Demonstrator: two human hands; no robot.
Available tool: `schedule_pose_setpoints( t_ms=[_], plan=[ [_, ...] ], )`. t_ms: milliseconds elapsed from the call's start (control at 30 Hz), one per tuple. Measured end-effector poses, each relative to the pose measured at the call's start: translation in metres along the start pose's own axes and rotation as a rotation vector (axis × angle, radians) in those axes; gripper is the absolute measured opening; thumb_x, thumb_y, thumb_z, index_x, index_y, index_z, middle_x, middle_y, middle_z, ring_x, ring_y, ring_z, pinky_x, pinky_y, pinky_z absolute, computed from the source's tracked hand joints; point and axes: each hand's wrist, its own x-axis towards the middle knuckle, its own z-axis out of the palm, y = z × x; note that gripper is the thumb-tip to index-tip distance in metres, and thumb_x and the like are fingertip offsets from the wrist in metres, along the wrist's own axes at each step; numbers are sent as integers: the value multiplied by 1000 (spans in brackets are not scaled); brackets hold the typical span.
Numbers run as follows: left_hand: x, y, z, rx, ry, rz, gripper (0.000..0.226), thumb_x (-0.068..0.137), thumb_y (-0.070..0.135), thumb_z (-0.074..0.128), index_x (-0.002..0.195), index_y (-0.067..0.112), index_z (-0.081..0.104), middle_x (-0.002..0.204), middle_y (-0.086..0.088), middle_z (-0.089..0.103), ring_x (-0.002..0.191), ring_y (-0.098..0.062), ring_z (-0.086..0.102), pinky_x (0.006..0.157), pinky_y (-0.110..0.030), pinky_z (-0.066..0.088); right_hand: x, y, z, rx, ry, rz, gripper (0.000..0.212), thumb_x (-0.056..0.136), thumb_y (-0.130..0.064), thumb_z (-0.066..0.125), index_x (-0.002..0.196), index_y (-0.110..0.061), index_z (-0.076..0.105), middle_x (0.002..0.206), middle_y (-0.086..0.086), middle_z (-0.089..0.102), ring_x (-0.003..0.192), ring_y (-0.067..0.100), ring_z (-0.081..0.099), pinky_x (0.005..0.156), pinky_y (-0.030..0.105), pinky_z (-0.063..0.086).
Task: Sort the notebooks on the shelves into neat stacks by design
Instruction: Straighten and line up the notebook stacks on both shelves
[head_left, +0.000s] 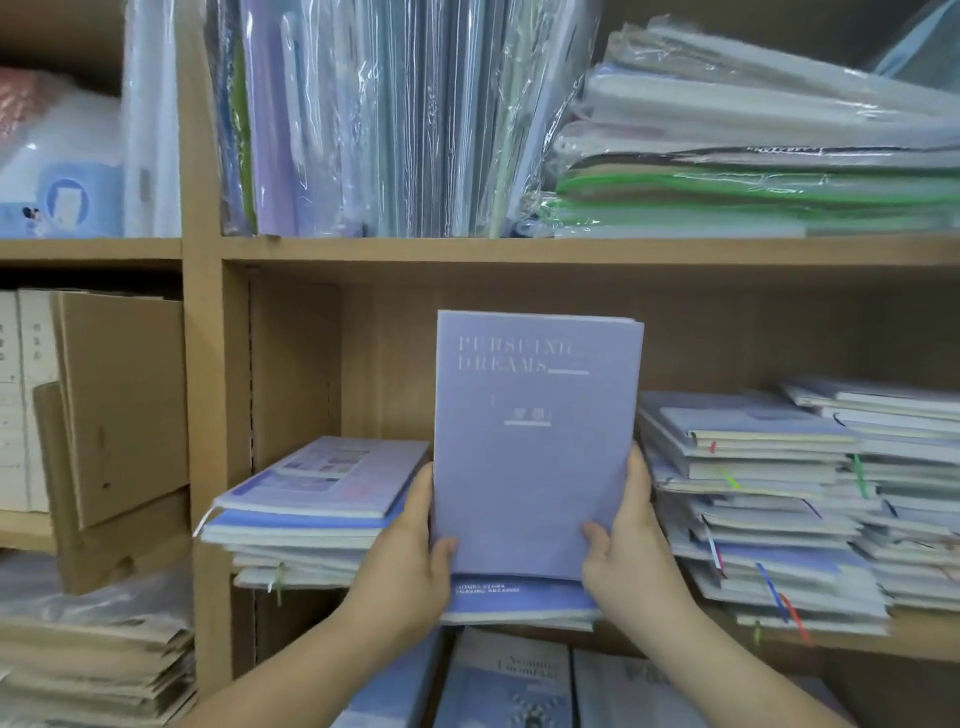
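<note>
I hold a lavender notebook (535, 441) upright in the middle of the shelf; its cover reads "Pursuing Dreams". My left hand (410, 556) grips its lower left edge, thumb on the cover. My right hand (628, 551) grips the lower right edge the same way. Its bottom edge stands on a short pile of blue notebooks (519, 603) lying flat. A stack of blue and lavender notebooks (317, 509) lies to the left. Two taller, uneven stacks (753, 499) with coloured ribbon markers fill the right side.
The wooden shelf board (883, 644) carries all the stacks. Above, plastic-wrapped folders (384, 119) stand upright beside flat wrapped packs (753, 156). Cardboard boxes (119, 410) sit in the left compartment. More blue notebooks (509, 680) lie on the shelf below.
</note>
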Motion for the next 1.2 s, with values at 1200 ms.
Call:
schedule_pose_setpoints(
  t_ms=[1200],
  plan=[
    [-201,-116,15,-5,-353,-342,58,100,12,54,143,45,36,117,26,64,103,15,59,87,-5,45,-188,91,79,-246,-599,324,87,104,-28,51,160,-26,-16,161,-4,34,138,26,48,97,25,41]
  ],
)
